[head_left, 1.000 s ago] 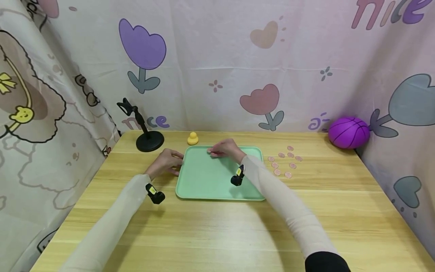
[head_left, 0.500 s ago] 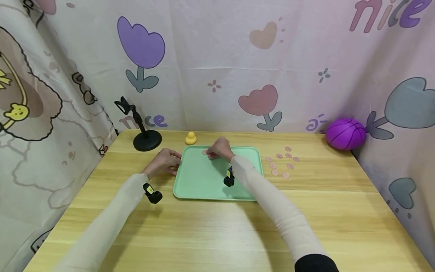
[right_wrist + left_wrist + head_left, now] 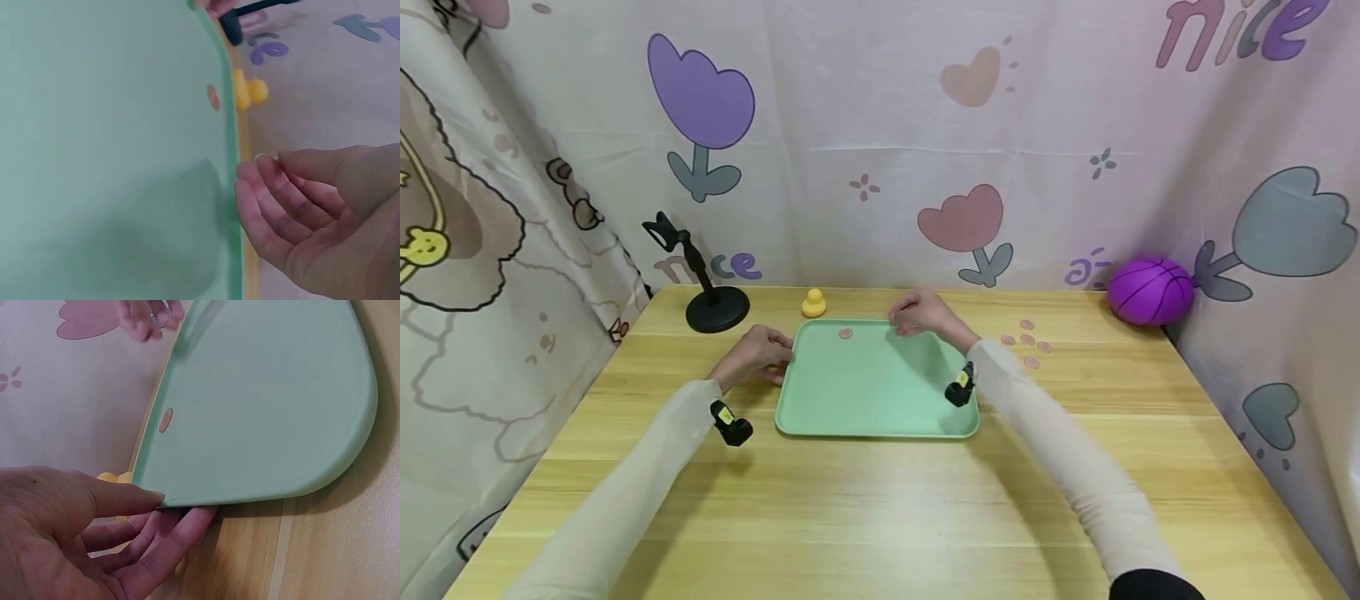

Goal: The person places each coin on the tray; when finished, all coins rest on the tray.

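A light green tray (image 3: 880, 392) lies on the wooden table. My left hand (image 3: 758, 357) grips its left edge; in the left wrist view the thumb (image 3: 134, 497) is on the rim and the fingers (image 3: 181, 534) are against the outer side. One copper-coloured coin (image 3: 846, 333) lies flat inside the tray near the back left corner. Over the tray's back edge is my right hand (image 3: 925, 312), its fingers (image 3: 275, 194) loosely curved and holding nothing in the right wrist view. Several similar coins (image 3: 1027, 340) lie on the table right of the tray, partly behind the right forearm.
A yellow rubber duck (image 3: 813, 303) stands just behind the tray's back left corner. Left of it is a black stand (image 3: 717, 310) with a round base. A purple ball (image 3: 1151, 290) sits at the table's back right corner, by the printed curtain (image 3: 842, 92).
My right hand has left the coin in the tray, lifting away toward the right, and the coin is now in full sight. The left hand stays at the tray's edge.
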Demonstrator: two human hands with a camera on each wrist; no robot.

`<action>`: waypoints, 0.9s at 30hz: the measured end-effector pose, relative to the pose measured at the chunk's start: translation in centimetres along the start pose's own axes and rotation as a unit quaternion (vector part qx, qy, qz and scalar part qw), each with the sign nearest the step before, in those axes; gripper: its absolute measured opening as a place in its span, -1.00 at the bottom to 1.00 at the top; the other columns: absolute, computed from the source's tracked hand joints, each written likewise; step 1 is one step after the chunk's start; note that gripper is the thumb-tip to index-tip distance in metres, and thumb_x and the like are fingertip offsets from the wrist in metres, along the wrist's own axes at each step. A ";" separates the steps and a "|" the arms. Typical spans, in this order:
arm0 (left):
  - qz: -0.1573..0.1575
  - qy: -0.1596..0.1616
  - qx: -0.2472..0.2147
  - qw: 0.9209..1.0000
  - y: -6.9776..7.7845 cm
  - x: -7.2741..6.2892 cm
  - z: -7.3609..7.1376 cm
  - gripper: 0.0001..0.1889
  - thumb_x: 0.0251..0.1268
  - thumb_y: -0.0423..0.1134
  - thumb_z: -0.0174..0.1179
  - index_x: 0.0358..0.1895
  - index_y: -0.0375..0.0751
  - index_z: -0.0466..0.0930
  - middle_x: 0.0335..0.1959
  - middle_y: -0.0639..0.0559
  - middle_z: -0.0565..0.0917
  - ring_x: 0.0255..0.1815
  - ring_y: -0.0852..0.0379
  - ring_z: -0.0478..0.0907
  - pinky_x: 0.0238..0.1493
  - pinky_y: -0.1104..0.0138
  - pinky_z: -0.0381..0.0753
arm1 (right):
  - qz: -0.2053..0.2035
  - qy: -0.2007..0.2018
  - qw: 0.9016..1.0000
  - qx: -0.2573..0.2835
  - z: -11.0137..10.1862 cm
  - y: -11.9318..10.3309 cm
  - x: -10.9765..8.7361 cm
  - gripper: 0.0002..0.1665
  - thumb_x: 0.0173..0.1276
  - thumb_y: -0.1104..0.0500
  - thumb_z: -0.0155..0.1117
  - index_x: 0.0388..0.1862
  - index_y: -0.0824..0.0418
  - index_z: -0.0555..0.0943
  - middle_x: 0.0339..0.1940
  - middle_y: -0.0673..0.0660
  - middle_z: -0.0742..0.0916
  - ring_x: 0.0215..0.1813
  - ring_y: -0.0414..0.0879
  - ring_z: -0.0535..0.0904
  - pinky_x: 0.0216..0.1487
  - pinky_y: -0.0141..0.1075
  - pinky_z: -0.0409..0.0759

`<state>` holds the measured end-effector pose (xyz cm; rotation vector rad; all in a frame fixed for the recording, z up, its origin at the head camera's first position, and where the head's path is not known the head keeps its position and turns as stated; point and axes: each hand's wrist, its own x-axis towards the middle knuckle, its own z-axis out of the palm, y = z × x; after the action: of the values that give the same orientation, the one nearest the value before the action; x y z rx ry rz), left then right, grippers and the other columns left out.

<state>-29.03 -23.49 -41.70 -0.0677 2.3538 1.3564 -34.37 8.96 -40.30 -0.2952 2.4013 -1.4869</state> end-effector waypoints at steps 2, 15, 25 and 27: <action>0.000 -0.001 0.002 1.000 -0.1 -0.1 0.0 -0.56 0.54 -0.38 0.15 0.34 -0.60 0.44 -0.02 -0.28 0.64 -0.15 0.04 0.62 -0.22 0.25 0.84 | 0.000 -0.004 1.000 0.009 -1.2 0.5 -0.6 -0.74 0.54 0.32 0.24 0.07 0.49 0.67 0.01 0.44 0.77 -0.09 0.20 0.77 0.13 0.03 0.77; -0.003 0.010 -0.003 1.000 -0.7 -0.3 0.3 -0.55 0.53 -0.38 0.18 0.35 -0.59 0.43 0.02 -0.32 0.65 -0.15 0.03 0.63 -0.26 0.27 0.84 | -0.027 0.068 0.992 -0.107 -9.1 4.9 -3.6 -0.69 0.56 0.35 0.20 0.12 0.57 0.62 0.00 0.51 0.72 -0.17 0.19 0.75 -0.06 -0.03 0.82; 0.004 -0.002 -0.004 1.000 -0.1 0.1 0.1 -0.55 0.52 -0.37 0.19 0.34 -0.58 0.44 0.00 -0.29 0.66 -0.16 0.06 0.64 -0.24 0.27 0.84 | -0.017 0.112 0.974 -0.198 -15.0 7.6 -6.3 -0.73 0.51 0.39 0.19 0.08 0.58 0.60 -0.07 0.49 0.70 -0.12 0.30 0.68 -0.15 -0.15 0.78; 0.005 -0.001 -0.005 1.000 -0.1 0.0 -0.1 -0.56 0.52 -0.38 0.18 0.33 -0.58 0.45 -0.02 -0.28 0.66 -0.18 0.07 0.63 -0.25 0.28 0.84 | -0.007 0.116 0.971 -0.210 -15.7 8.0 -6.6 -0.70 0.52 0.36 0.20 0.10 0.57 0.59 -0.04 0.48 0.69 -0.08 0.27 0.65 -0.13 -0.19 0.72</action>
<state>-29.05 -23.62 -41.73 -0.0574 2.3491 1.3727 -33.95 27.80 -39.91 -0.2377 2.8985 -1.0528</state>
